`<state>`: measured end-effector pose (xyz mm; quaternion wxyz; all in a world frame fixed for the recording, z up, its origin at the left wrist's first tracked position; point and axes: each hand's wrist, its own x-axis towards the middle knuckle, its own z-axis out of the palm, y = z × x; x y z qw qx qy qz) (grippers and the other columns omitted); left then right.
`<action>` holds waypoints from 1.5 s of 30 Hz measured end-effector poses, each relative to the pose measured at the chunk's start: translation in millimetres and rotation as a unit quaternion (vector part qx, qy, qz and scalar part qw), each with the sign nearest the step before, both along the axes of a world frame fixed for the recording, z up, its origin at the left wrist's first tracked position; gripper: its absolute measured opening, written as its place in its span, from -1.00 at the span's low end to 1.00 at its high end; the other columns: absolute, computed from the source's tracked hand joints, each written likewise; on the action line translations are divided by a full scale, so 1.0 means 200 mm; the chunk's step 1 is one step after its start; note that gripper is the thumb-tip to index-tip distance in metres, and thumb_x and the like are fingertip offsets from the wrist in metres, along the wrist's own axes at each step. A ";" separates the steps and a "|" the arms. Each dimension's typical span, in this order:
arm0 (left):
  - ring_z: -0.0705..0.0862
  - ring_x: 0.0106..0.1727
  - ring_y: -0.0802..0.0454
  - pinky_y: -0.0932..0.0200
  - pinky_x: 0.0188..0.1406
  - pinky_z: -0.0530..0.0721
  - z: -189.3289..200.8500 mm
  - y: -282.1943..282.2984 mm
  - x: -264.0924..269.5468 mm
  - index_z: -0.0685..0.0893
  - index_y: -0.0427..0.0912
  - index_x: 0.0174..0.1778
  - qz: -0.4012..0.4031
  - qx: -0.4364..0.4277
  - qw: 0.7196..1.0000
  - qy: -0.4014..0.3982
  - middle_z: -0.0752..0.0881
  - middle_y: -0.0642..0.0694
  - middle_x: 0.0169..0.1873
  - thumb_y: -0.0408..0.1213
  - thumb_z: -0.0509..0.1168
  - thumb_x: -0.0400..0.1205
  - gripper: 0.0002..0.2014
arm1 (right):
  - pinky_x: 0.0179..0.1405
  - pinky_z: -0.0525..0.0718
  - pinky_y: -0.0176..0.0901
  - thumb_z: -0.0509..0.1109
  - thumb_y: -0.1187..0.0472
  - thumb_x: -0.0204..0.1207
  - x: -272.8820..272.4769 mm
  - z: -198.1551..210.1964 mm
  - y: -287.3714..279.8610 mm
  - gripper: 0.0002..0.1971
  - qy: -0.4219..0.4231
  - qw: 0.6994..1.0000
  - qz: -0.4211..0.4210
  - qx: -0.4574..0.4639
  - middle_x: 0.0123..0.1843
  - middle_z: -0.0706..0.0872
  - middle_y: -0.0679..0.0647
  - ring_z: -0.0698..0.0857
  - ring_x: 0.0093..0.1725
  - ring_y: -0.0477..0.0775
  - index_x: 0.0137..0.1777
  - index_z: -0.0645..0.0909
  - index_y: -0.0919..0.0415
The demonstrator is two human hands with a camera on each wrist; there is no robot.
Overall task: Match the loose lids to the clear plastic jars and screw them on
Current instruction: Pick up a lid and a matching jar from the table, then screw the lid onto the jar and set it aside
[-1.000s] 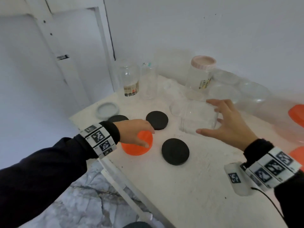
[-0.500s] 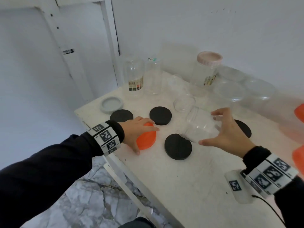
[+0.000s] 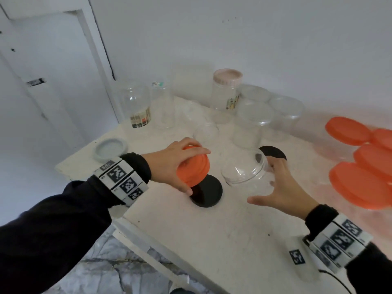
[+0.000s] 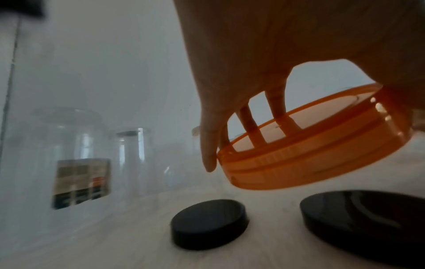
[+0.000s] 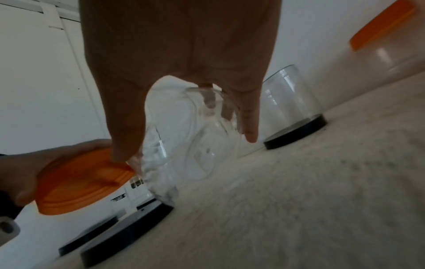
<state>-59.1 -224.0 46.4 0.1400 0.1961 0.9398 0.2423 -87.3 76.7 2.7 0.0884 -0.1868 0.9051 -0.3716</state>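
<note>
My left hand [image 3: 188, 166] grips an orange lid [image 3: 196, 174] by its rim and holds it tilted above the white table [image 3: 212, 240]. The left wrist view shows fingers [image 4: 208, 160] and thumb curled round the same orange lid [image 4: 310, 152]. My right hand [image 3: 262, 181] holds a clear plastic jar [image 3: 241, 169] off the table, tilted, its open mouth turned toward the lid. Lid and jar mouth are close but apart. In the right wrist view the clear jar [image 5: 184, 145] sits between thumb and fingers, with the orange lid [image 5: 80, 182] to its left.
Black lids [image 3: 209, 192] [image 3: 272, 152] lie under and beside the hands; a grey lid [image 3: 110, 148] sits at the left corner. Open clear jars, one labelled [image 3: 137, 107], and a pink-lidded jar [image 3: 227, 90] stand at the back. Several orange-lidded jars [image 3: 360, 185] crowd the right.
My left hand has lifted the orange lid off the table and moved it right. My right hand has picked up the clear jar and tilted its mouth toward the lid.
</note>
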 end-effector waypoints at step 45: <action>0.02 0.57 0.07 -0.06 0.54 0.20 -0.07 0.97 -0.23 0.11 -0.07 0.60 -0.268 0.056 0.956 0.104 0.06 0.03 0.60 0.21 0.53 0.23 0.10 | 0.33 0.56 -0.17 0.73 0.13 0.04 0.29 -0.03 0.33 0.11 -0.071 0.968 -0.201 -0.132 0.39 0.40 -0.12 0.49 0.37 -0.14 0.48 0.04 -0.11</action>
